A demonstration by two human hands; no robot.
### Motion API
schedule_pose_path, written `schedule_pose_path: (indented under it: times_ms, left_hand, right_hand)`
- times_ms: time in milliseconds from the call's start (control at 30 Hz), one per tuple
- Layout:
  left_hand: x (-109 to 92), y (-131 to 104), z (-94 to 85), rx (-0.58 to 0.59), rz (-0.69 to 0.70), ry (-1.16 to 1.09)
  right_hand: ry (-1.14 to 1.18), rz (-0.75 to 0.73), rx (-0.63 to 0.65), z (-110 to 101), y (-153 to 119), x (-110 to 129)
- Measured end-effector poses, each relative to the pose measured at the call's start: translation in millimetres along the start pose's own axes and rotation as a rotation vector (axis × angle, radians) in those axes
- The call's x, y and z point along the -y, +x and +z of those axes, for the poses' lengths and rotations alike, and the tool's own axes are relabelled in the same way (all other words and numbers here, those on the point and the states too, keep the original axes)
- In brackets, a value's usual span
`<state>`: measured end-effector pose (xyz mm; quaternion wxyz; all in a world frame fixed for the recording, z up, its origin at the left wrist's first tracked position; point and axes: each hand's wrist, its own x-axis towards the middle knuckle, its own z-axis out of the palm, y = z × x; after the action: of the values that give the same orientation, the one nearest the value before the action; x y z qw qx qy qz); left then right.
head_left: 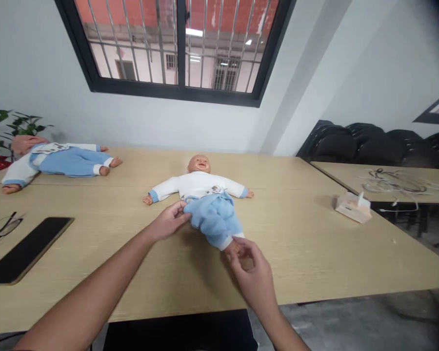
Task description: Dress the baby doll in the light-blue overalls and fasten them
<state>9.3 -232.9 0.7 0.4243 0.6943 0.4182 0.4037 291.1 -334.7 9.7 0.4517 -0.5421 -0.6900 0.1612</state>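
Note:
A baby doll (199, 165) lies on its back on the table, head toward the window and arms spread. It wears a white top (201, 184) with blue cuffs and light blue trousers (214, 214) with white ankle bands. My left hand (171, 219) is closed on the trousers' edge at the doll's hip, thumb and fingers pinching the cloth. By the doll's feet, my right hand (251, 265) is closed around the ankle cuff and foot, fingers curled. The doll's feet are partly hidden behind my right hand.
A second doll (71, 158) in similar clothes lies at the back left near a potted plant (18, 124). Glasses (2, 229) and a dark phone-like slab (29, 251) rest at the left. A tissue box (353, 207) stands at the right; cables (395, 183) lie on another table.

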Motion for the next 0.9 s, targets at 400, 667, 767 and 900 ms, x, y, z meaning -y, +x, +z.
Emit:
schedule_pose_path:
  times_ms: [400, 667, 767, 900]
  left_hand:
    - [27, 32, -16.8, -0.275, -0.15, 0.751]
    - [19, 32, -6.4, -0.347, -0.221, 0.752]
    - [2, 14, 11.8, -0.42, -0.215, 0.647]
    - [-30, -33, 53.0, -0.376, -0.291, 0.23]
  right_hand:
    - [0.118, 0.086, -0.082, -42, -34, -1]
    - [-0.001, -0.126, -0.002, -58, -62, 11]
    - [-0.094, -0.336, 0.097, -24, -70, 20]
    - [-0.208, -0.435, 0.182, 26, -79, 31]
